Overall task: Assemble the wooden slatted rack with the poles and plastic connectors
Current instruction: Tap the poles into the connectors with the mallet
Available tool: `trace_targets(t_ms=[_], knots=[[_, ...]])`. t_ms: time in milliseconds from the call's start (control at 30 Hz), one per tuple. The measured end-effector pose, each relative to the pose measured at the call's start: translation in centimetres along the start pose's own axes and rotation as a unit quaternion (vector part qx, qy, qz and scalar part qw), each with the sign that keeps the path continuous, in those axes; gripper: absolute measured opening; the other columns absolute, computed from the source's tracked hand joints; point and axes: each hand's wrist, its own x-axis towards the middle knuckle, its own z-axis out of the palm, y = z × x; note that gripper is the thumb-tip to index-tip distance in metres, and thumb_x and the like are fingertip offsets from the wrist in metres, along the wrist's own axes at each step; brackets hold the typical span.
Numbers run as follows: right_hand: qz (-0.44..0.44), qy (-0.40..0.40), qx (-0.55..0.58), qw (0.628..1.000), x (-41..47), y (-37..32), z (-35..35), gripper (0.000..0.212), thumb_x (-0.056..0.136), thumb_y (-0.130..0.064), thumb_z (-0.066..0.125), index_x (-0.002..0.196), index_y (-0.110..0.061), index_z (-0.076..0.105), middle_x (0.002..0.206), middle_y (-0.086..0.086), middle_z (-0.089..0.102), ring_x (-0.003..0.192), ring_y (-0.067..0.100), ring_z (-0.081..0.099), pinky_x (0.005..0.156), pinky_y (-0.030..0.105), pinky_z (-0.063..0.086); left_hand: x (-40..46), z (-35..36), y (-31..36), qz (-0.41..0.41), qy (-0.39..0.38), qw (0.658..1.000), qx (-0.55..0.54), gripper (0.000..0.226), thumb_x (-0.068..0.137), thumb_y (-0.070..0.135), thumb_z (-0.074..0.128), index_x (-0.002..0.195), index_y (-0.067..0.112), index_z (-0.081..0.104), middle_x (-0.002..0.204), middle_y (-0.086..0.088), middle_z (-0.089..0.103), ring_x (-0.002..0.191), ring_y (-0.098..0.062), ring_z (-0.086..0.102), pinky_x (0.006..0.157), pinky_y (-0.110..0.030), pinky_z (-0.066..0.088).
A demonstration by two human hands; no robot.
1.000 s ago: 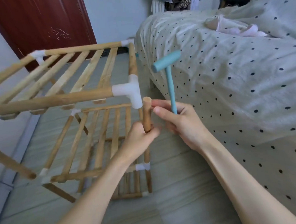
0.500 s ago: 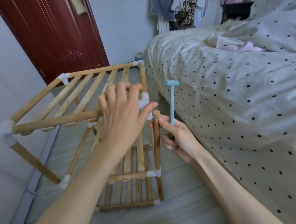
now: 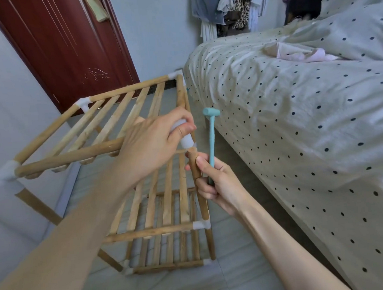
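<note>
A wooden slatted top shelf (image 3: 108, 118) with white plastic corner connectors is held tilted above the lower tiers of the rack (image 3: 164, 231). My left hand (image 3: 154, 142) grips its near right white connector (image 3: 187, 143). The connector's open end sits just at the top of an upright wooden pole (image 3: 198, 184). My right hand (image 3: 217, 183) holds that pole together with a light blue mallet (image 3: 211, 134), whose head points up. The pole's lower end goes into a white connector (image 3: 201, 225) on the middle tier.
A bed with a dotted cover (image 3: 308, 119) runs along the right, close to the rack. A dark red door (image 3: 68, 47) and a pale wall (image 3: 2, 111) stand behind and left. Clothes (image 3: 229, 8) hang at the back. The floor is grey tile (image 3: 227, 277).
My left hand left the pole and took the shelf's corner connector, then lowered it onto the pole top. My right hand, keeping the mallet, now also holds the pole.
</note>
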Motion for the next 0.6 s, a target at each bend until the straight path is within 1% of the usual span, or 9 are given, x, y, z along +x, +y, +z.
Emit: trace_targets(t_ms=[100,133,200,267,367,467,533,567,600], knots=[[-0.002,0.000,0.001,1.000,0.0,0.1,0.3,0.025,0.096,-0.015,0.042,0.112,0.001,0.054,0.083,0.003,0.059,0.034,0.003,0.021,0.037,0.019,0.011,-0.3,0.4,0.0,0.000,-0.003,1.000,0.001,0.028,0.093,0.044,0.034,0.104,0.030,0.056,0.063,0.009,0.051,0.057,-0.001,0.044,0.070,-0.031,0.030],[-0.003,0.002,-0.003,1.000,0.0,0.1,0.3,0.025,0.096,-0.015,0.042,0.111,0.001,0.054,0.083,0.004,0.059,0.034,0.003,0.021,0.038,0.019,0.011,-0.3,0.6,0.1,-0.001,-0.006,1.000,0.003,0.030,0.092,0.045,0.033,0.104,0.030,0.055,0.065,0.009,0.053,0.058,0.000,0.044,0.074,-0.032,0.033],[-0.009,0.004,-0.012,1.000,-0.2,0.1,0.2,0.024,0.097,-0.015,0.041,0.111,0.001,0.054,0.081,0.002,0.060,0.033,0.003,0.021,0.039,0.020,0.011,-0.3,1.0,0.1,-0.002,-0.009,1.000,0.017,0.029,0.093,0.045,0.032,0.104,0.030,0.055,0.067,0.012,0.053,0.060,0.005,0.042,0.081,-0.031,0.034],[-0.012,0.005,-0.017,1.000,-0.3,-0.1,0.2,0.024,0.099,-0.014,0.039,0.111,0.002,0.053,0.071,-0.004,0.061,0.033,0.003,0.021,0.039,0.021,0.010,-0.2,1.2,0.1,0.002,-0.016,0.999,0.028,0.029,0.093,0.045,0.032,0.104,0.031,0.054,0.068,0.014,0.054,0.060,0.006,0.040,0.079,-0.030,0.032],[-0.012,-0.009,-0.027,1.000,-0.4,-0.4,0.5,0.022,0.101,-0.013,0.034,0.107,0.002,0.048,0.047,-0.012,0.053,0.031,0.002,0.019,0.040,0.024,0.008,-0.6,1.6,-0.1,0.020,-0.046,0.998,0.040,0.025,0.094,0.044,0.033,0.102,0.032,0.053,0.063,0.018,0.047,0.059,0.007,0.039,0.072,-0.030,0.030],[-0.009,-0.010,-0.025,1.000,-0.3,-0.2,0.4,0.023,0.100,-0.015,0.035,0.103,0.001,0.050,0.040,-0.013,0.044,0.031,0.002,0.018,0.039,0.023,0.008,-0.8,1.5,-0.1,0.021,-0.069,0.996,0.043,0.028,0.096,0.044,0.032,0.110,0.033,0.054,0.064,0.018,0.048,0.058,0.009,0.039,0.072,-0.027,0.028],[-0.012,-0.009,-0.028,1.000,-0.3,0.0,0.2,0.025,0.097,-0.020,0.040,0.097,0.001,0.055,0.041,-0.001,0.036,0.031,0.004,0.017,0.038,0.021,0.011,-0.5,1.4,0.0,0.020,-0.081,0.996,0.043,0.035,0.096,0.046,0.029,0.121,0.036,0.051,0.079,0.016,0.061,0.064,0.009,0.047,0.075,-0.027,0.030],[-0.014,-0.008,-0.033,0.999,-0.3,0.0,0.0,0.026,0.096,-0.021,0.042,0.096,-0.001,0.058,0.046,0.006,0.034,0.032,0.005,0.017,0.038,0.021,0.012,-0.4,1.5,0.1,0.020,-0.083,0.995,0.055,0.040,0.096,0.047,0.026,0.128,0.036,0.047,0.094,0.013,0.066,0.074,0.004,0.054,0.080,-0.029,0.033],[-0.014,-0.008,-0.037,0.999,-0.4,0.0,0.0,0.024,0.095,-0.021,0.044,0.097,-0.003,0.060,0.049,0.009,0.036,0.031,0.006,0.018,0.038,0.020,0.014,-0.3,1.8,0.1,0.016,-0.082,0.994,0.078,0.045,0.096,0.048,0.023,0.135,0.035,0.041,0.108,0.011,0.064,0.090,-0.006,0.057,0.085,-0.032,0.035]])
